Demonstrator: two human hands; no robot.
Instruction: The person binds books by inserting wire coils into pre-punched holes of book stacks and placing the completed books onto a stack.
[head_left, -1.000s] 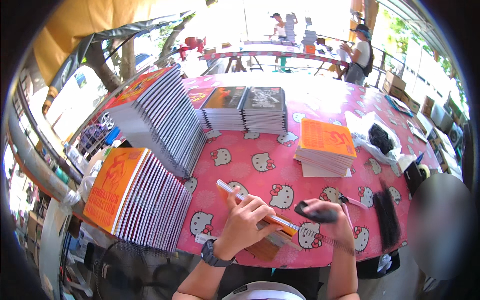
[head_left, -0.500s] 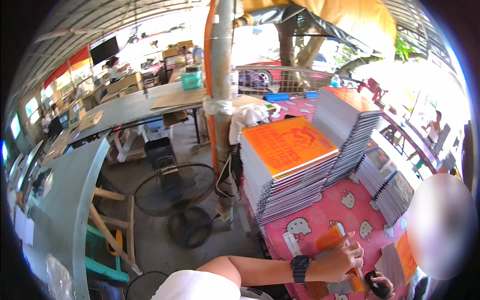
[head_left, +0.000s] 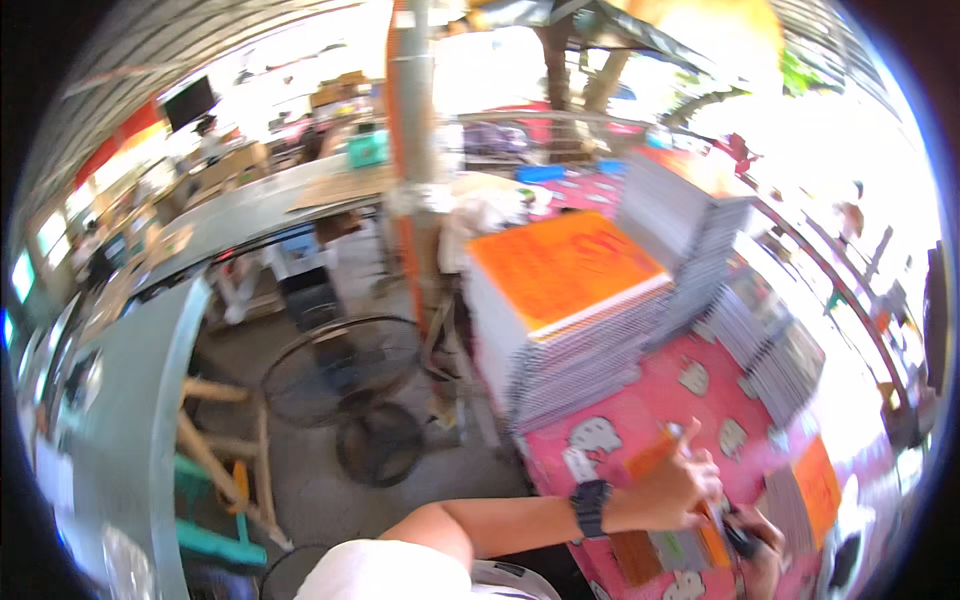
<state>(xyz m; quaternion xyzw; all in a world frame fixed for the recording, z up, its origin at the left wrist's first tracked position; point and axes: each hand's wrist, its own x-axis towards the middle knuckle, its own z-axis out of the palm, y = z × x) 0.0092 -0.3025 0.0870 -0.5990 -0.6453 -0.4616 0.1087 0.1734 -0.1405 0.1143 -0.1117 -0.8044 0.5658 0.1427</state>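
My left hand (head_left: 682, 490), with a black watch on the wrist, is closed around a long orange and white object (head_left: 655, 452) above the pink cat-print tablecloth (head_left: 640, 405). Just right of it, my right hand (head_left: 768, 562) grips a small black object (head_left: 741, 540), touching the orange thing's lower end. Both hands sit at the table's near edge, over a brown and orange item (head_left: 660, 550) that blur keeps me from making out. A tall stack of orange-covered spiral notebooks (head_left: 565, 275) stands just behind my left hand.
More notebook stacks (head_left: 690, 200) line the table's far side, and a low orange pile (head_left: 817, 485) lies right of my hands. Left of the table are an orange post (head_left: 412, 170), a floor fan (head_left: 340, 372), a wooden stool (head_left: 225, 455) and a curved metal counter (head_left: 130, 400).
The view has swung far to the left, off the table's middle toward the post and fan. My hands stay together at the table's edge, holding the same two objects.
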